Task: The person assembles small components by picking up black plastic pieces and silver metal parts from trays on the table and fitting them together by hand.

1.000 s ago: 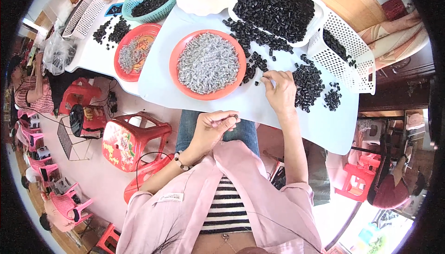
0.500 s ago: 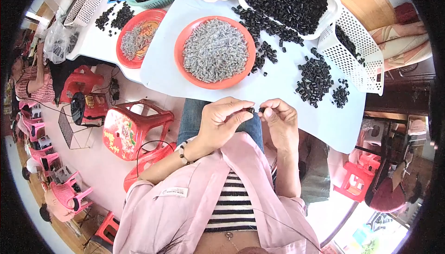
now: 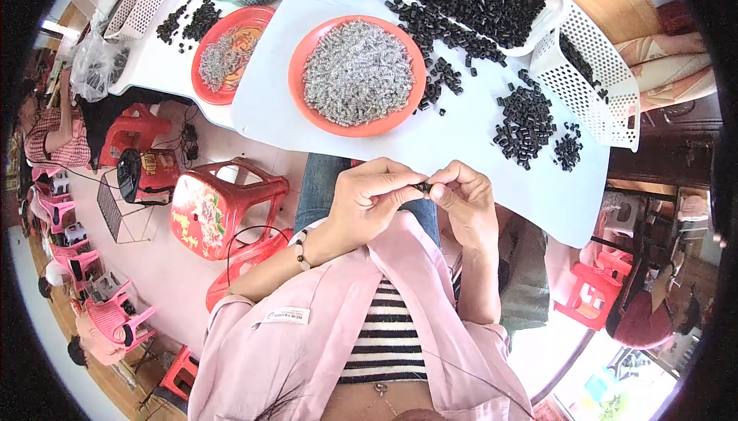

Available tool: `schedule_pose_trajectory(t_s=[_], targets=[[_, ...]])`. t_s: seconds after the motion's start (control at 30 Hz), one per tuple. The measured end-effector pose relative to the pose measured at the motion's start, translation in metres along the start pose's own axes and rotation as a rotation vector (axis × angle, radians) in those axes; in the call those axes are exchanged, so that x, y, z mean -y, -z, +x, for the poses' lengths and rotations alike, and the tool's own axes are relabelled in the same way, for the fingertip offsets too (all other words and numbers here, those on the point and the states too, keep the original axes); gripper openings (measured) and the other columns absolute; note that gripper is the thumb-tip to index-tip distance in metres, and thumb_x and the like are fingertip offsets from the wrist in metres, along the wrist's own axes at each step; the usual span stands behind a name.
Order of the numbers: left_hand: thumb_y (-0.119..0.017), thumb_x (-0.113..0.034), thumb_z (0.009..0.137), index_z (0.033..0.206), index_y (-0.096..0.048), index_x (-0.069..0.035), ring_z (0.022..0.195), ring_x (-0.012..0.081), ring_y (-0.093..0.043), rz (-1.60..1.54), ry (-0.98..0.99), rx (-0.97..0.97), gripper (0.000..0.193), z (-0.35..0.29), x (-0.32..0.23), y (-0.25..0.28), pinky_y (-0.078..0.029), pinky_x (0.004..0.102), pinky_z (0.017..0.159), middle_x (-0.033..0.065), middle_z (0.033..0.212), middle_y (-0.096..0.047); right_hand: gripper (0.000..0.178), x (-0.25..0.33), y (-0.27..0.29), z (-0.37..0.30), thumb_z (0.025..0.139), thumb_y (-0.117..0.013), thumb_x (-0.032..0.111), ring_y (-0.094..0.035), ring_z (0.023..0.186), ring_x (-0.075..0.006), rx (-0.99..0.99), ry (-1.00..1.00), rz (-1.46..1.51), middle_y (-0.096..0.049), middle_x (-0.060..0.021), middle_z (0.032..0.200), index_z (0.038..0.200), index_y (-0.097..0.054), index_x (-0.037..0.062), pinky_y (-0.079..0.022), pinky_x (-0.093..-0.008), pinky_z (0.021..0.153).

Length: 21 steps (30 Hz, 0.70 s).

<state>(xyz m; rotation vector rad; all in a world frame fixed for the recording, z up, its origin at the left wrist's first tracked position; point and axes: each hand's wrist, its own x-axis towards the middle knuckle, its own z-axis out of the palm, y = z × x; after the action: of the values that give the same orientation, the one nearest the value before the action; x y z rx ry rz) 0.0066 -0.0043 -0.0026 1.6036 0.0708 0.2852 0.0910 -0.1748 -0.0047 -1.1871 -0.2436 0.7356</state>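
Head view: a small dark piece (image 3: 423, 187) sits between the two hands, over the lap and just off the near edge of the tabletop. The left hand (image 3: 377, 194) pinches it between thumb and forefinger, those fingers narrow on its near end. The right hand (image 3: 467, 202) meets it from the other side, fingertips closed together on the opposite end. The fingers cover so much that it may be one piece or two set end to end. Held from both ends and close to the body, it is probably easier to steady and see.

Just beyond, an orange-red bowl (image 3: 296, 75) stands on the tabletop (image 3: 477, 133), heaped with small clear pieces (image 3: 357, 74). Loose black cylinders (image 3: 442, 79) spread along its right side, between it and a white tray (image 3: 563, 6) full of similar ones. Farther right lie a larger black pile (image 3: 525, 123) and a smaller black pile (image 3: 568, 150), kept apart perhaps to hold batches separate. Both are near a white perforated basket (image 3: 573, 87) with more black pieces inside. The bowl and loose cylinders seem placed for a short reach, with the fuller containers set behind.
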Motion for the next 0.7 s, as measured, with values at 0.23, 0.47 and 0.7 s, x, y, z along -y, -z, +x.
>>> schedule_pose_trajectory(t_s=[0.23,0.47,0.7], targets=[[-0.070,0.000,0.087,0.104,-0.073,0.001,0.068,0.0081,-0.061,0.019,-0.043,-0.013,0.018,-0.0009,0.0035,-0.0014,-0.050,0.0205,0.058,0.0079,0.091,-0.069,0.006,-0.0044,-0.0003,-0.0006,0.092,-0.069,0.005,-0.060,0.076,-0.0060,0.008,0.003,0.059,-0.069,-0.0033,0.085,0.089,-0.064,0.0015,-0.049,-0.0204,0.070],[-0.071,-0.004,0.087,0.104,-0.073,0.000,0.075,0.0127,-0.066,-0.056,0.035,-0.024,0.018,-0.0022,0.0038,0.0028,-0.053,0.0239,0.067,0.0091,0.090,-0.070,0.008,-0.0061,0.0017,0.0008,0.090,-0.070,0.006,-0.060,0.076,-0.0074,0.009,0.068,0.141,-0.068,-0.0034,0.083,0.089,-0.064,0.0012,-0.049,-0.0227,0.073],[-0.070,0.002,0.086,0.104,-0.074,0.000,0.072,0.0090,-0.063,-0.046,-0.019,-0.022,0.018,-0.0017,0.0020,0.0032,-0.050,0.0205,0.060,0.0088,0.094,-0.070,0.007,0.0004,-0.0032,-0.0002,0.089,-0.071,0.004,-0.060,0.077,-0.0061,0.009,0.036,0.029,-0.067,-0.0032,0.083,0.089,-0.065,0.0004,-0.049,-0.0209,0.073]])
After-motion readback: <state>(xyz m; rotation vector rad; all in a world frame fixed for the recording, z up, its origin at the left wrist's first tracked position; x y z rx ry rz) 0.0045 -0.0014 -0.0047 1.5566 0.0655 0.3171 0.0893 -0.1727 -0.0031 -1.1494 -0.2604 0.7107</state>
